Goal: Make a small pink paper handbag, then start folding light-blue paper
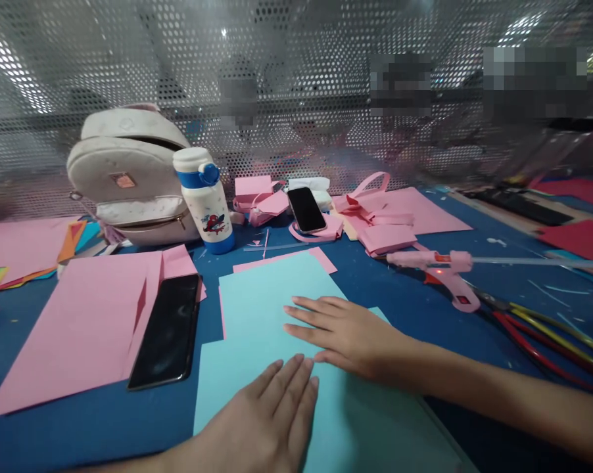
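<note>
My left hand (269, 414) lies flat with fingers together and stretched out on a light blue paper sheet (261, 309) near the front edge. My right hand (343, 332) also lies flat on the same light blue paper, fingers extended to the left, just above my left hand. Both hands press on the paper and hold nothing. A pink sheet (286, 259) peeks out from under the blue paper's far edge.
A black phone (168, 338) lies on large pink paper (79, 322) at left. Behind stand a white backpack (129, 174), a white-and-blue bottle (208, 207), a second phone (306, 209) and pink paper scraps (380, 217). A pink glue gun (442, 272) and coloured cables (547, 335) lie right.
</note>
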Demonstrator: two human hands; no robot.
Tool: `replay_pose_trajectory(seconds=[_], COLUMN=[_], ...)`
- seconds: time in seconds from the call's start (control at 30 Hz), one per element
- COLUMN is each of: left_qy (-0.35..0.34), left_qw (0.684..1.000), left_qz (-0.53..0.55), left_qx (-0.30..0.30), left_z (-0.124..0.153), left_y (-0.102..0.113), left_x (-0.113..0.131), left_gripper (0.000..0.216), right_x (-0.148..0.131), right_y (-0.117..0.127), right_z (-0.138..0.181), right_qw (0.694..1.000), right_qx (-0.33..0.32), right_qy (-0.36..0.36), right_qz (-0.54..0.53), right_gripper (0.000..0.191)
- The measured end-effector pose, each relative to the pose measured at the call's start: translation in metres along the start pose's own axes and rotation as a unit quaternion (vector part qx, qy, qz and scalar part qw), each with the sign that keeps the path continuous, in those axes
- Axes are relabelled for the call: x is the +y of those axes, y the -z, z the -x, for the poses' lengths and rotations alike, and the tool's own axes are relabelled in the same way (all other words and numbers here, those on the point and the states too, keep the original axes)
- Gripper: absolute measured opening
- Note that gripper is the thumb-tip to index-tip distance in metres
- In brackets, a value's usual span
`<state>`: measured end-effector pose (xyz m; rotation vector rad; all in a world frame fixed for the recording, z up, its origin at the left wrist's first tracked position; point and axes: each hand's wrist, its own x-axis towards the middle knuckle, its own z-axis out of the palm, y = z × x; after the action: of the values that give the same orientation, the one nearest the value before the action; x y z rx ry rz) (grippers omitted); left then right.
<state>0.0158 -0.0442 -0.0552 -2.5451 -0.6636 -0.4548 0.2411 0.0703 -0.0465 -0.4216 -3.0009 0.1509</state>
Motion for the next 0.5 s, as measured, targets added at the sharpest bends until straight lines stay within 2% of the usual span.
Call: replay_pose_trajectory(seconds=[0.17, 0.5], left_qy=[-0.003, -0.001], left_qw=[1.000, 1.000], left_qz=[0.008, 0.004], left_qx=[-0.021, 0.006], left_z=[0.004, 0.006], left_y=[0.003, -0.001], left_x=[-0.001, 0.002], left_gripper=[0.041, 0.037], right_x=[-0.005, -0.019], right_y=[0.003, 0.009], right_z=[-0.032, -0.097], right_qw=[0.999, 0.987], right_qx=[-0.012, -0.022], right_qy=[0.035, 0.137], right_qz=[-0.005, 0.075], right_gripper=[0.043, 0.043])
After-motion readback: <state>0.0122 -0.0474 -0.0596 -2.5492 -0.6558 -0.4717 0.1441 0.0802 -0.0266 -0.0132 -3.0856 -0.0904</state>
